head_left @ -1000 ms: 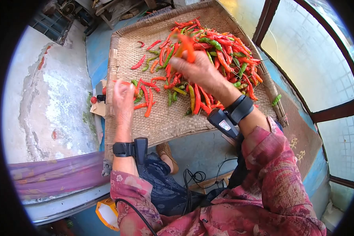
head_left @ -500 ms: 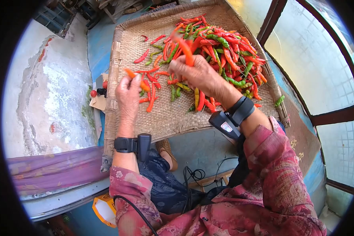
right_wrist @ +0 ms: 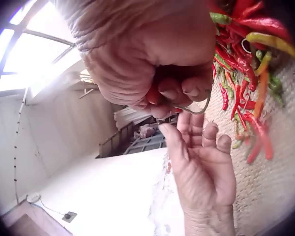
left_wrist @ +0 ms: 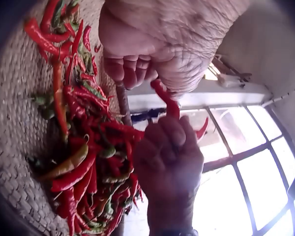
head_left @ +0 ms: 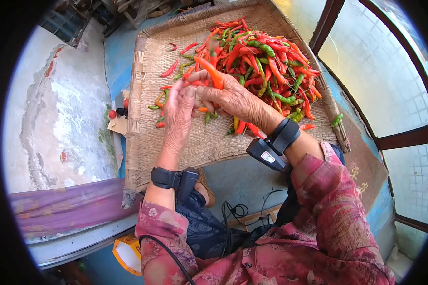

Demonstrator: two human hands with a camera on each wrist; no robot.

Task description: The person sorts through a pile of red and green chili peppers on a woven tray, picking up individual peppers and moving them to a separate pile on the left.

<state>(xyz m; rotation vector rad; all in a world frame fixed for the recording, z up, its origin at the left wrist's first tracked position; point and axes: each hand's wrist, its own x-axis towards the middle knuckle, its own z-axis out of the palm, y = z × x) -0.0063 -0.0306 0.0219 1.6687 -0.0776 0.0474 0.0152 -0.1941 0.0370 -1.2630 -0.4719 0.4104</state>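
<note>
My right hand [head_left: 238,99] grips an orange-red chili pepper [head_left: 210,71] that sticks up out of its curled fingers. A thin curved stem [right_wrist: 199,107] shows below those fingers in the right wrist view. Against it comes my left hand [head_left: 177,114], its thumb and finger at one end of a red chili pepper [left_wrist: 166,98]; the other end meets the right hand's fingers. Both hands are above a woven tray [head_left: 195,142]. Behind them a heap of red, green and yellowish chili peppers [head_left: 276,59] fills the tray's right half.
Several loose chili peppers [head_left: 170,69] lie in the tray's left part. A raised woven rim [head_left: 137,76] borders it. One green pepper [head_left: 337,119] sits on the right rim. A wall [head_left: 76,118] stands at left, framed windows [head_left: 390,61] at right. Dark cable [head_left: 235,211] lies on the floor.
My left hand has moved right from the tray's left side and met the right hand, bringing a chili pepper it picked up. The right hand still grips its orange-red pepper.
</note>
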